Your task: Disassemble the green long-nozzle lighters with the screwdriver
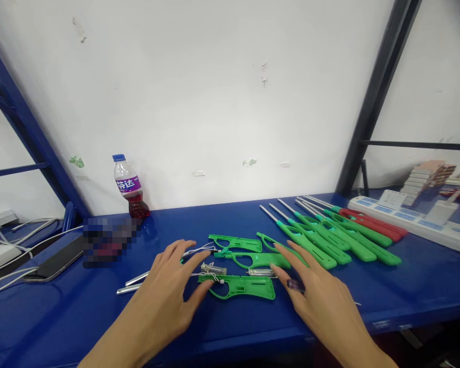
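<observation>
My left hand [172, 286] is open over the desk, its thumb and fingers spread beside white wires [205, 276] and a clear fuel tank [214, 269]. Two metal tubes [128, 289] poke out past its wrist side. Opposite it, my right hand [316, 286] is open too, fingers apart, close to a second clear tank [261, 273]. Between the hands lie green lighter casing halves: a front one [253, 289] with its hollow inside up, and a back one [241, 242]. A green lighter body [260, 259] lies between them; my right fingers partly cover its end and another green piece [267, 240].
Several green long-reach lighters [310, 248] and red ones [375, 222] lie in a row at right, before a white power strip [410, 220]. A drink bottle [130, 186] stands by the wall. At left are a phone [57, 260], cables and a blurred-out patch.
</observation>
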`<state>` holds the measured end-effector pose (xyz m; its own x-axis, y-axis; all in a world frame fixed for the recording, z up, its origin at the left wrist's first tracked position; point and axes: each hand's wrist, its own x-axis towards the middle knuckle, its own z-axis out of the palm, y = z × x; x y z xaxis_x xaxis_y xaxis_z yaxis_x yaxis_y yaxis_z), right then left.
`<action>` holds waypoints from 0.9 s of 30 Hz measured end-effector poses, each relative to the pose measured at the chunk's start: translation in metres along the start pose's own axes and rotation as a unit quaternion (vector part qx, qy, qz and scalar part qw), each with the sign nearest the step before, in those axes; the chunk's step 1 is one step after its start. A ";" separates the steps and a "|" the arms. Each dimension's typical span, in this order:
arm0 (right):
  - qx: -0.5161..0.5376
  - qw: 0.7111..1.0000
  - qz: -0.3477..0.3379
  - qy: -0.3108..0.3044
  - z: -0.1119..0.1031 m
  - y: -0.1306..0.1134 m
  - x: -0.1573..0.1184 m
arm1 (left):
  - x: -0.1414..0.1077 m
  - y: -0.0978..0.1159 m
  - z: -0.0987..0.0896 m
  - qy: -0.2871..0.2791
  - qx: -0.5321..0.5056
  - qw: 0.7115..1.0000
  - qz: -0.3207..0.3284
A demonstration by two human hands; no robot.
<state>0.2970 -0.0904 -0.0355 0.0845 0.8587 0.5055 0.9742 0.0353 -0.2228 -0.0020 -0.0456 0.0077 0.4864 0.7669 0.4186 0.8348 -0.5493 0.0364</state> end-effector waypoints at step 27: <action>-0.119 0.987 -0.030 -0.107 -0.028 -0.007 0.116 | 0.032 -0.052 0.031 0.001 0.036 0.997 0.066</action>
<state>0.3061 -0.0060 0.0480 0.0034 0.9479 0.3186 0.9998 -0.0094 0.0172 -0.0224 0.0178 -0.0091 0.5926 0.6888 0.4177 0.7800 -0.6201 -0.0840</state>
